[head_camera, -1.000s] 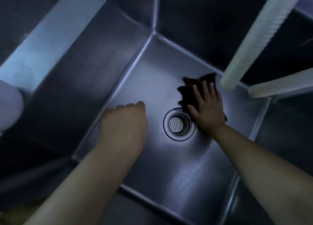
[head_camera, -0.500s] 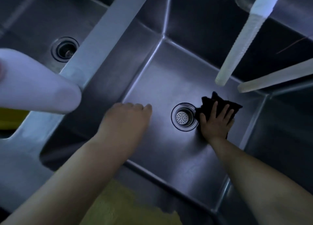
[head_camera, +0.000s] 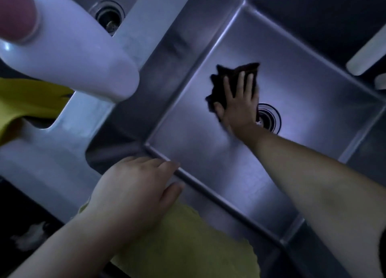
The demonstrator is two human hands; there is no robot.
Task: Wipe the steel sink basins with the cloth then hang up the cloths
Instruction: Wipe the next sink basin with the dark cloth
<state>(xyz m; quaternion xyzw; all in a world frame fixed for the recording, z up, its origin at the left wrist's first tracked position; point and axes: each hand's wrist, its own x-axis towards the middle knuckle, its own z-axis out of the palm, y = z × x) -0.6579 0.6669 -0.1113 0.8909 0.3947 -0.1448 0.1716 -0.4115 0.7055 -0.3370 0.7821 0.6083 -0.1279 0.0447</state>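
Note:
A steel sink basin (head_camera: 302, 73) fills the middle of the view, with its round drain (head_camera: 269, 119) partly hidden behind my wrist. My right hand (head_camera: 240, 104) lies flat with spread fingers on a dark cloth (head_camera: 221, 83), pressing it onto the basin floor just left of the drain. My left hand (head_camera: 135, 188) rests with loose fingers on the basin's near left wall, above a yellow cloth (head_camera: 188, 242) that hangs over the front rim.
A white bottle (head_camera: 73, 47) with a pink cap looms close at the upper left. Behind it is a second basin with its own drain (head_camera: 108, 14). Another yellow cloth (head_camera: 27, 102) lies at the left edge. White hose ends (head_camera: 363, 56) hang at the upper right.
My right hand slid the dark cloth from the right of the drain across to its left. My left hand drew back from the basin floor to the near wall. The view swung left.

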